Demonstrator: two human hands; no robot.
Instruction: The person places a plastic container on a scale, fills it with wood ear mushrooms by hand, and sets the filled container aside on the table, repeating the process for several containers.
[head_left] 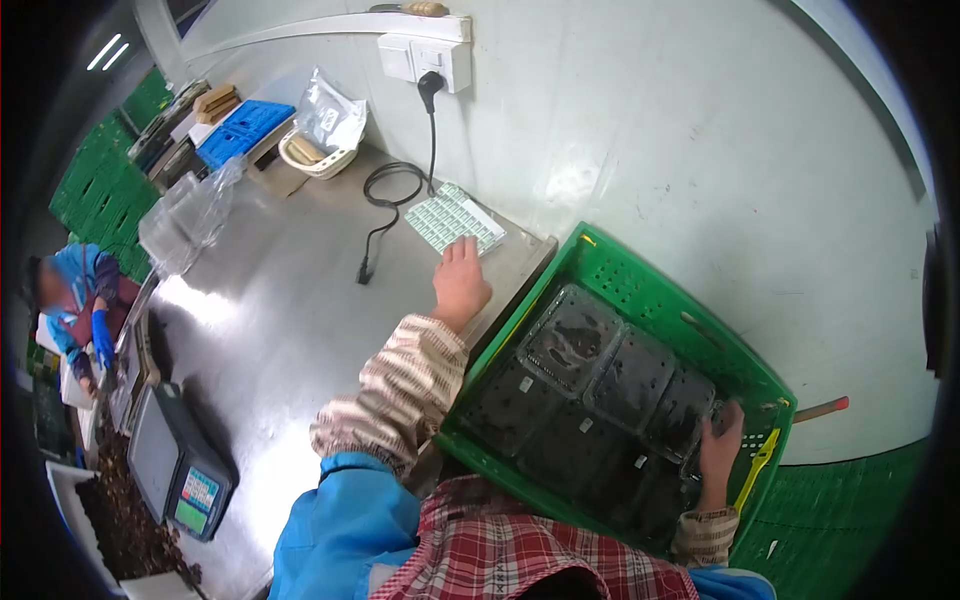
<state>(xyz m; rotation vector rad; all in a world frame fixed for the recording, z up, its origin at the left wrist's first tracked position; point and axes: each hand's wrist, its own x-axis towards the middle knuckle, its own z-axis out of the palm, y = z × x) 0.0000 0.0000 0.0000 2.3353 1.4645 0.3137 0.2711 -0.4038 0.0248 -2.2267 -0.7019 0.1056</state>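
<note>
My left hand [461,286] is stretched over the steel table, palm down, fingers extended. Its fingertips are at the lower edge of a sheet of green-and-white labels [452,217]. My right hand [721,452] reaches into the right end of a green plastic crate [640,270], its fingers curled at the edge of a clear plastic box [684,408]; part of the grip is hidden. Several lidded clear boxes with dark contents fill the crate, among them a box [572,340] in the upper layer. Small white labels [586,425] show on some lower boxes.
A black power cord [385,203] runs from the wall socket [440,65] onto the table. A scale [180,470] stands at left, beside a tray of dark brown pieces [130,515]. A white basket [318,160] sits at the back. A co-worker [85,300] is at far left.
</note>
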